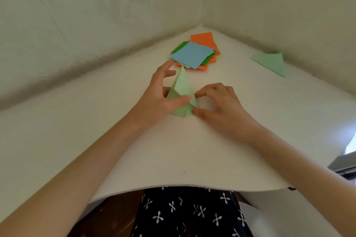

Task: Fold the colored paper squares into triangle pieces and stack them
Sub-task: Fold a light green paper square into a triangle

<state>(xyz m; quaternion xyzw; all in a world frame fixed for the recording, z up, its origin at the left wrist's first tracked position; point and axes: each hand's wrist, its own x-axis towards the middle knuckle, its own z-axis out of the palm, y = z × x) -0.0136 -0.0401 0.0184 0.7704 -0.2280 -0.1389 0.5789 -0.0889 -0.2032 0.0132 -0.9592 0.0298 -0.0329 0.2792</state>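
Fingers (166, 66) of the left hand (159, 92) are spread apart and fairly straight, and its thumb lies flat, pressing the lower part of the light green paper (182, 86). That paper is partly folded, near the middle of the white table (183, 150), with its pointed tip raised toward the far corner. Just beyond the tip lies the stack of paper squares (194, 55), loosely fanned, a blue sheet on top with green and orange ones under it. The right hand (219, 102) has loosely bent fingers whose tips touch the paper's right edge, its thumb tip at the lower corner. Well apart to the right, a folded green triangle (271, 62) lies flat near the wall.
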